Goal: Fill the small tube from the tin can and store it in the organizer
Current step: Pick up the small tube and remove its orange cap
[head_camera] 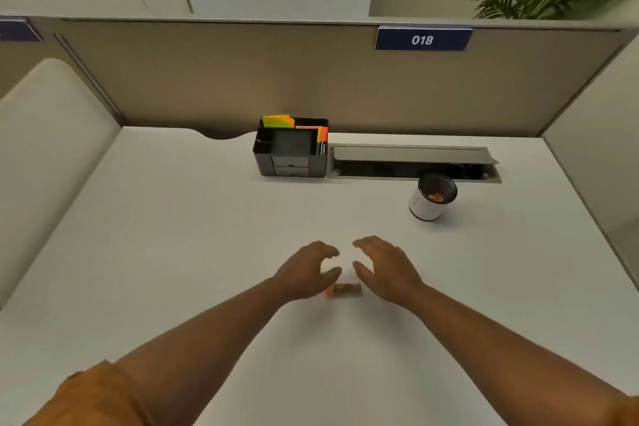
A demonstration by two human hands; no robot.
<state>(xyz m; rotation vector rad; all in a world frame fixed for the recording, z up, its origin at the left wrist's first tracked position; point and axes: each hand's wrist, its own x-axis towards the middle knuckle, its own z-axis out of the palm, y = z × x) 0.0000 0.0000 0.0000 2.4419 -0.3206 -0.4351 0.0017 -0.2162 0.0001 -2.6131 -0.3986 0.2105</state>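
Step in hand: You are hovering both hands over the small clear plastic tube with the orange cap (344, 289), which is lying on its side on the smooth white desk (193, 235); by the look of it, you are at the pick-up, with the filling and the storing not yet done.

Left hand: Your left hand (307, 270) is curling above the tube's capped end, its grip wide and holding nothing, the thumb just above the cap.

Right hand: Your right hand (383, 270) is spreading its fingers beside the tube's other end, grip wide too, empty.

Tube: It is showing brownish through its wall; whether that is contents or blur, you cannot tell.

Tin can: The white cylindrical tin can with the dark inside (432, 197) is standing open well apart from the hands, far right, with a few small orange-brown pieces at its bottom.

Organizer: The black boxy desk organizer (290, 152) is sitting against the beige partition, holding yellow, green and orange sticky notes (278, 121), with open compartments and small drawers on its front.

Next move: You are likely needing to pinch the tube, a round thing apt to roll on the slick surface, then free the cap before reaching for the can.

Beside it: A grey metal cable tray with its flap raised (411, 157) is lying just behind the can.
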